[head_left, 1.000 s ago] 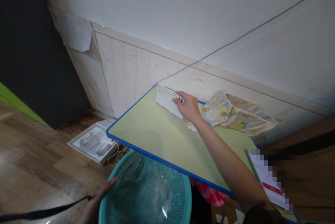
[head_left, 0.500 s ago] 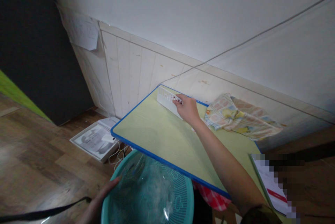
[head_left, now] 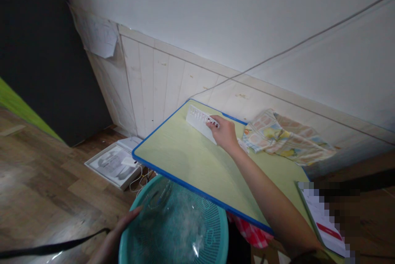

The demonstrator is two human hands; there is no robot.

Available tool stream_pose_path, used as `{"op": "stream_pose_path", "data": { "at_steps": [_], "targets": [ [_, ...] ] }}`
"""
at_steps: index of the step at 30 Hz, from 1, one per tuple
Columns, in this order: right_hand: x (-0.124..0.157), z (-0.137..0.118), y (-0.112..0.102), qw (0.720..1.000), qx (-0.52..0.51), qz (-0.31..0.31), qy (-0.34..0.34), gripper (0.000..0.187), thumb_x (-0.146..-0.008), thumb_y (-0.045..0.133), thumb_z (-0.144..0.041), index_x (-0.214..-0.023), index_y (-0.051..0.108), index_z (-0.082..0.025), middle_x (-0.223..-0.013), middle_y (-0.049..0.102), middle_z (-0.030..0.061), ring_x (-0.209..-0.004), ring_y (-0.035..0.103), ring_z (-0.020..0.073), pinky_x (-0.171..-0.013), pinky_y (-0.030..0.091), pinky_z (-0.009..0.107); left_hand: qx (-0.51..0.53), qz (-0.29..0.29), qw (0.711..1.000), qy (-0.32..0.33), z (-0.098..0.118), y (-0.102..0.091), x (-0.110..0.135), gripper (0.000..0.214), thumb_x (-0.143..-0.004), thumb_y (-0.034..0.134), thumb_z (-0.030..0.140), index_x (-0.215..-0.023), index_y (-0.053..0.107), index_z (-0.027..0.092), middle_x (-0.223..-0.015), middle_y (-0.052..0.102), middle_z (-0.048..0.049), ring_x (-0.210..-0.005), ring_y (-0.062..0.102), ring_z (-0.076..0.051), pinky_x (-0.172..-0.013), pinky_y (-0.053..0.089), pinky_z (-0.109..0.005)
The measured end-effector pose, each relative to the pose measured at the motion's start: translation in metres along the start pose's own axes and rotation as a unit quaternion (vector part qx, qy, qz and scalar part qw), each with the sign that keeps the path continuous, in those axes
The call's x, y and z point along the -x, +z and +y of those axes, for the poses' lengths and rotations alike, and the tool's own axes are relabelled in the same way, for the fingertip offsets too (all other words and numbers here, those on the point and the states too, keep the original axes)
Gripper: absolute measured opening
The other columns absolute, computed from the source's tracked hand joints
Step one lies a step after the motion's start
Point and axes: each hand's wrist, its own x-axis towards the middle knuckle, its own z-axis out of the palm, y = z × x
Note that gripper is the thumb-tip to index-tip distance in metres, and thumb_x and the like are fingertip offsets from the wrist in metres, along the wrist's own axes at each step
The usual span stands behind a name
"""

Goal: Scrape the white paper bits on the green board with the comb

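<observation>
My right hand (head_left: 224,131) grips a flat white plastic piece (head_left: 199,126) with a row of slots along its upper edge. The piece stands on its long edge on the pale green tabletop (head_left: 173,148), near the far corner. What exactly it is, I cannot make out. At the bottom of the view, my left hand (head_left: 128,220) holds the rim of a teal plastic basket (head_left: 212,235), its thumb over the edge and the other fingers hidden. Inside the basket lies clear, shiny plastic (head_left: 182,227). The basket is just below the table's blue front edge.
A patterned cloth (head_left: 277,136) lies at the table's back right, against the wall. A booklet (head_left: 324,223) rests at the right edge, partly blurred out. On the floor to the left sits a white open box (head_left: 112,165) with cables beside it. A black strap (head_left: 55,247) crosses the lower left.
My right hand has shifted slightly towards me and to the right with the white slotted piece. My left hand stays on the basket rim. The view has moved a little.
</observation>
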Motion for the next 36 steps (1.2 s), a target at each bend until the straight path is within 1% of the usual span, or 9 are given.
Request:
{"op": "stream_pose_path", "data": {
  "at_steps": [6, 10, 12, 15, 19, 22, 27, 31, 36],
  "targets": [
    [0.009, -0.002, -0.008, 1.000, -0.024, 0.018, -0.001, 0.029, -0.090, 0.063, -0.027, -0.117, 0.074, -0.023, -0.116, 0.077, 0.0059, -0.100, 0.073, 0.0251, -0.094, 0.052, 0.037, -0.001, 0.001, 1.000, 0.000, -0.002, -0.004, -0.004, 0.081, -0.084, 0.072, 0.039, -0.149, 0.046, -0.001, -0.086, 0.085, -0.0149, -0.112, 0.071, -0.041, -0.110, 0.044, -0.054],
    [0.008, -0.002, -0.003, 0.999, -0.030, 0.017, 0.001, 0.029, -0.091, 0.062, -0.025, -0.118, 0.074, -0.022, -0.119, 0.076, 0.0061, -0.105, 0.073, 0.0252, -0.097, 0.051, 0.037, -0.002, 0.001, 1.000, 0.002, -0.002, -0.003, -0.003, 0.078, -0.081, 0.075, 0.038, -0.145, 0.053, 0.001, -0.087, 0.085, -0.0152, -0.112, 0.071, -0.042, -0.107, 0.049, -0.053],
    [0.009, -0.002, 0.000, 1.000, -0.028, 0.011, -0.002, 0.029, -0.091, 0.063, -0.026, -0.117, 0.075, -0.022, -0.120, 0.076, 0.0066, -0.108, 0.072, 0.0259, -0.099, 0.051, 0.038, -0.002, 0.004, 1.000, 0.003, -0.002, -0.001, -0.002, 0.079, -0.080, 0.076, 0.038, -0.146, 0.053, 0.001, -0.088, 0.085, -0.0153, -0.112, 0.071, -0.042, -0.108, 0.048, -0.052],
    [0.013, -0.003, -0.001, 0.999, -0.043, 0.011, -0.003, 0.028, -0.090, 0.065, -0.027, -0.115, 0.075, -0.024, -0.120, 0.076, 0.0057, -0.110, 0.071, 0.0255, -0.099, 0.051, 0.038, 0.004, 0.005, 1.000, 0.005, -0.001, 0.002, 0.000, 0.081, -0.082, 0.075, 0.039, -0.149, 0.048, 0.002, -0.093, 0.085, -0.0147, -0.112, 0.071, -0.041, -0.108, 0.047, -0.053],
    [0.014, -0.002, -0.006, 0.998, -0.064, -0.002, -0.009, 0.027, -0.087, 0.068, -0.029, -0.112, 0.076, -0.023, -0.118, 0.077, 0.0064, -0.108, 0.072, 0.0254, -0.099, 0.051, 0.038, 0.002, 0.004, 1.000, 0.008, -0.002, 0.003, 0.000, 0.082, -0.081, 0.076, 0.037, -0.151, 0.047, 0.006, -0.105, 0.083, -0.0160, -0.116, 0.069, -0.041, -0.104, 0.052, -0.051],
    [0.013, 0.003, -0.008, 0.996, -0.089, -0.013, 0.007, 0.027, -0.084, 0.070, -0.030, -0.108, 0.077, -0.022, -0.111, 0.079, 0.0067, -0.100, 0.073, 0.0259, -0.093, 0.053, 0.038, -0.001, 0.001, 1.000, 0.008, -0.002, 0.003, 0.000, 0.083, -0.078, 0.079, 0.037, -0.150, 0.049, 0.007, -0.104, 0.083, -0.0164, -0.116, 0.069, -0.041, -0.103, 0.053, -0.050],
    [0.014, 0.011, -0.005, 0.984, -0.173, -0.019, 0.032, 0.029, -0.079, 0.073, -0.034, -0.103, 0.078, -0.019, -0.101, 0.080, 0.0068, -0.089, 0.073, 0.0247, -0.080, 0.055, 0.035, 0.007, 0.003, 1.000, 0.001, 0.000, 0.005, 0.003, 0.074, -0.085, 0.072, 0.035, -0.149, 0.050, 0.006, -0.101, 0.084, -0.0162, -0.111, 0.072, -0.041, -0.105, 0.051, -0.053],
    [0.017, 0.017, -0.002, 0.980, -0.194, -0.026, 0.044, 0.029, -0.079, 0.073, -0.035, -0.103, 0.078, -0.020, -0.097, 0.080, 0.0054, -0.084, 0.072, 0.0230, -0.075, 0.055, 0.033, 0.011, 0.008, 1.000, 0.000, 0.001, 0.006, 0.004, 0.075, -0.088, 0.070, 0.036, -0.151, 0.046, 0.003, -0.092, 0.085, -0.0149, -0.114, 0.070, -0.038, -0.108, 0.048, -0.049],
    [0.014, 0.031, -0.009, 0.979, -0.186, -0.002, 0.083, 0.032, -0.077, 0.073, -0.036, -0.103, 0.078, -0.018, -0.092, 0.080, 0.0056, -0.077, 0.071, 0.0221, -0.070, 0.054, 0.032, 0.019, 0.002, 1.000, -0.011, -0.001, 0.002, 0.000, 0.083, -0.086, 0.073, 0.034, -0.153, 0.040, 0.000, -0.105, 0.082, -0.0182, -0.118, 0.067, -0.039, -0.108, 0.048, -0.048]
  ]
}}
